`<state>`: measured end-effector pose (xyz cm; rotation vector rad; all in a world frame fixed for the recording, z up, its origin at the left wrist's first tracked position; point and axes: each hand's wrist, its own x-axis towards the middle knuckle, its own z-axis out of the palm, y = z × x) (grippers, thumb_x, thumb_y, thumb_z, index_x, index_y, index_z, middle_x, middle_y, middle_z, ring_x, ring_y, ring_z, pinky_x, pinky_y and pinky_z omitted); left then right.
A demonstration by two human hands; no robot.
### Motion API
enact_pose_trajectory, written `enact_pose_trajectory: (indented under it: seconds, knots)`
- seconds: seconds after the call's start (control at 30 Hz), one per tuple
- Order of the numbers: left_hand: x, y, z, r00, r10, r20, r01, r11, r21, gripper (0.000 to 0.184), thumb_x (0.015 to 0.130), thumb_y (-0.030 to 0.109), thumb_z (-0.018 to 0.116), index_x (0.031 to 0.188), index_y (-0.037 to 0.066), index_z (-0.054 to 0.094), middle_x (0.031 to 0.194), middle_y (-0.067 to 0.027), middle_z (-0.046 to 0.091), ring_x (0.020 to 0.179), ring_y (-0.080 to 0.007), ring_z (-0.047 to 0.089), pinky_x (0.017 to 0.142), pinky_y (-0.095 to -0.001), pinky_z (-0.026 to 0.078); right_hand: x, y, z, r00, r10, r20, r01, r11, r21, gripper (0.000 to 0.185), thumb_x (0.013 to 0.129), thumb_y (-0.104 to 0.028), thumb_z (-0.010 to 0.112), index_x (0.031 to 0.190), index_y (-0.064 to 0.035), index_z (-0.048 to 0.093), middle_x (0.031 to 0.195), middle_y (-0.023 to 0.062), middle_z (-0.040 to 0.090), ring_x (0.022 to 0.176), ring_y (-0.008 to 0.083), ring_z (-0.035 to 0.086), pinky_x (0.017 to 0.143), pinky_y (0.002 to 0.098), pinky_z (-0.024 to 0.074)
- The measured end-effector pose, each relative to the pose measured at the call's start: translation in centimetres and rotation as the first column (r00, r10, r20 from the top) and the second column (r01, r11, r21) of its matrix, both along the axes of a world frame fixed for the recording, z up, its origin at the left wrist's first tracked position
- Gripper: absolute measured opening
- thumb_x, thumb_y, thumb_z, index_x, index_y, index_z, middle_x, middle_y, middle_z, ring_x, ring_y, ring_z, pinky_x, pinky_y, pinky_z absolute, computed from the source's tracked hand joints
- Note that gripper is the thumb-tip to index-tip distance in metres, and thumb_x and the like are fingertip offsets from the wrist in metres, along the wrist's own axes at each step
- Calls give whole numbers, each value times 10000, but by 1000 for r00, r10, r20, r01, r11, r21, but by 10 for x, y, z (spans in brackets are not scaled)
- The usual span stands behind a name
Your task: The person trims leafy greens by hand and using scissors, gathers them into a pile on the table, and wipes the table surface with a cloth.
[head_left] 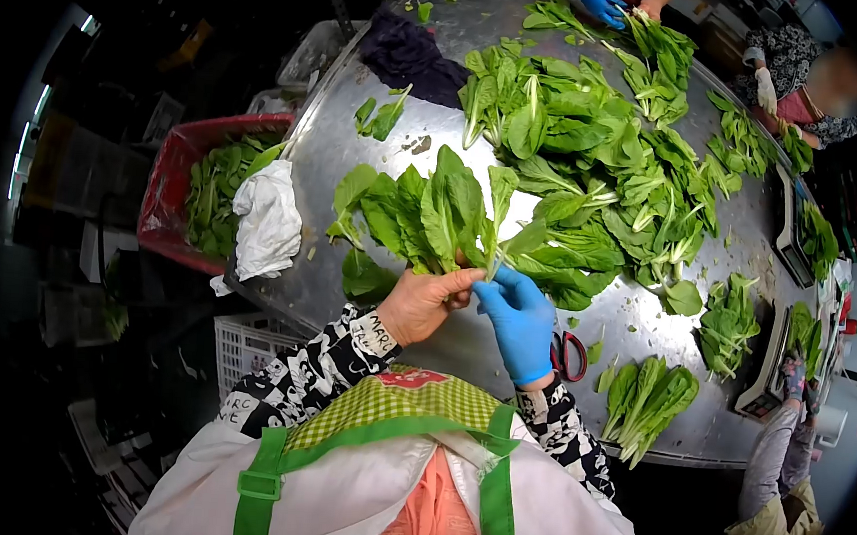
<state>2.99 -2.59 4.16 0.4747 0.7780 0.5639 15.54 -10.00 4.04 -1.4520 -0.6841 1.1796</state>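
My bare left hand (420, 308) is closed around the stem end of a bunch of leafy greens (432, 214), whose leaves fan out away from me. Wearing a blue glove, my right hand (518, 322) meets it at the stems, its thumb and fingers pinched on a leaf stalk (493, 257) beside the bunch. Just right of the glove lie red-handled scissors (569, 356), partly hidden by it. A separate bunch of greens (648, 404) rests near the table's front edge.
A large heap of greens (594, 131) covers the middle of the metal table (349, 116). At left are a red bin (163, 192) of leaves and a white cloth (266, 220). Weighing scales (792, 226) line the right edge. Other people work at the far and right sides.
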Motion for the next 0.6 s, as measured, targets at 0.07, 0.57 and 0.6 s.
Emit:
enact_pose_trajectory:
  seconds: [0.07,0.57,0.6]
  knots:
    - [0,0,-1,1000,13,10,-13,1000,-10,104,819,62,648,890,62,572,721,22,527,589,-67,446,528,-209,352,1,3,-3,1000,1,-13,0,999,34,280,844,-90,616,1094,30,577,780,37,600,681,71,551,603,189,456]
    - [-6,3,-7,976,219,6,-216,957,196,137,842,39,606,955,67,532,750,8,501,599,-84,432,546,-232,355,-3,13,-25,986,37,160,-54,993,102,280,882,-153,570,1080,46,581,895,63,623,818,121,570,733,231,451]
    - [-5,1,-7,978,210,-8,-206,963,176,131,845,41,603,952,66,531,743,9,499,595,-83,429,543,-231,354,-7,15,-20,999,46,-17,-44,996,82,274,878,-153,579,1066,46,589,892,57,623,807,117,569,729,231,452]
